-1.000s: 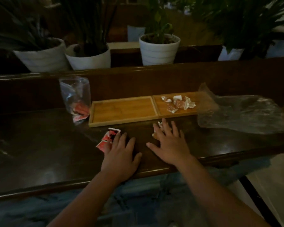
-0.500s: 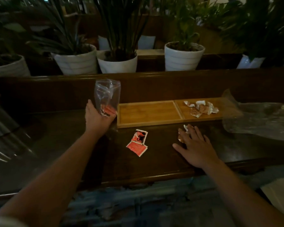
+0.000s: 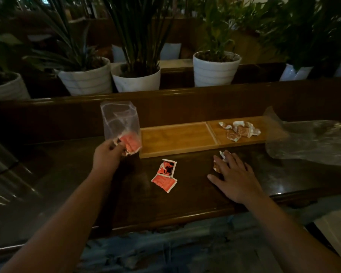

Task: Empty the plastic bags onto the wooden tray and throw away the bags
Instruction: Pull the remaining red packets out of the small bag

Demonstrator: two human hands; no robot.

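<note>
A clear plastic bag [image 3: 118, 121] with red packets at its bottom stands just left of the wooden tray [image 3: 175, 137]. My left hand [image 3: 106, 154] grips the bag at its lower edge. The tray has two compartments; the right one holds several crumpled brown and white wrappers [image 3: 239, 130], the left one is bare. Two red packets [image 3: 164, 175] lie on the table in front of the tray. My right hand [image 3: 234, 178] rests flat on the table, fingers spread over a small crumpled wrapper [image 3: 221, 155]. A large empty clear bag [image 3: 311, 140] lies flat to the right of the tray.
The dark wooden table [image 3: 67, 184] has a raised back ledge. Behind it stand several white plant pots [image 3: 215, 69] with green plants. The table's front edge runs close to my body.
My left hand left the red packets, reached to the bag on the left and closed on its lower edge. My right hand stayed flat on the table. The view shifted left.
</note>
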